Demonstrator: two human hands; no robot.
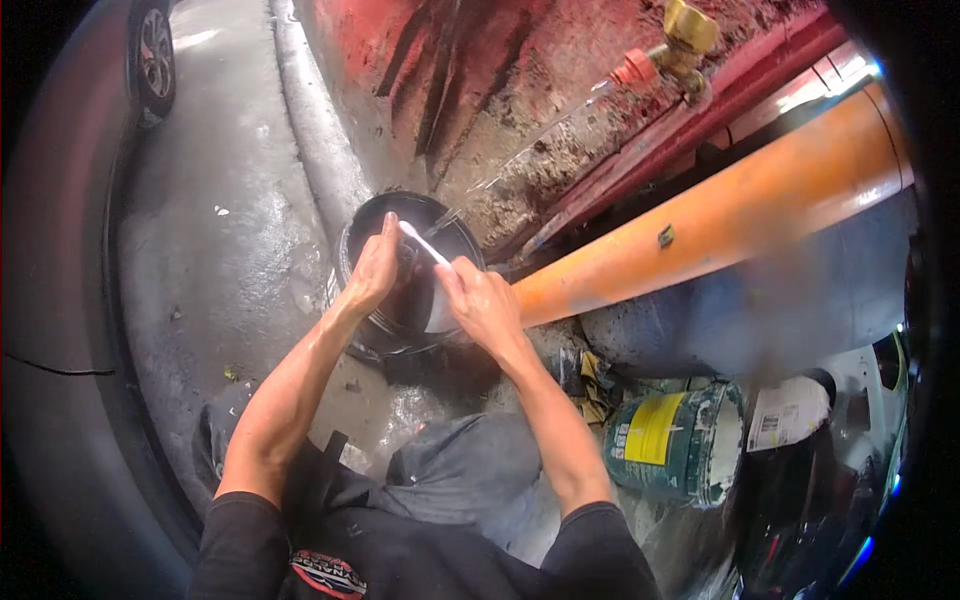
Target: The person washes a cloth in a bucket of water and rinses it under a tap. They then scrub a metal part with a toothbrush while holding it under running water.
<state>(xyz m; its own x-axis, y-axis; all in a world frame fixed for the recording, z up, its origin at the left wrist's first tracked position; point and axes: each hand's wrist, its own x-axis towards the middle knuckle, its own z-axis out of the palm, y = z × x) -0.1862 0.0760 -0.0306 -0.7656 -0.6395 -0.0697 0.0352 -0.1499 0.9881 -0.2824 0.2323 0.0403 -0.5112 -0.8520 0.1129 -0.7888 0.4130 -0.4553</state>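
Both hands are over a dark bucket (347,245) that holds dark liquid. My right hand (486,305) is closed around a slim white handle (424,243) with a rounded end, which points up toward my left hand. A pale patch shows below the right fingers, but I cannot tell whether it belongs to the same tool. My left hand (374,264) is turned edge-on at the bucket's left side, fingers stretched out, close to the handle's tip. Beyond the bucket, a thin stream of water runs down from a brass tap (690,35) with an orange-red fitting.
An orange pipe (720,215) slopes up to the right above a grey-blue pipe (770,295). A green tub (675,443) with a yellow label lies at lower right. A red, dirt-streaked wall (400,90) rises behind. On the left stands a dark car (60,250) beside wet concrete (215,200).
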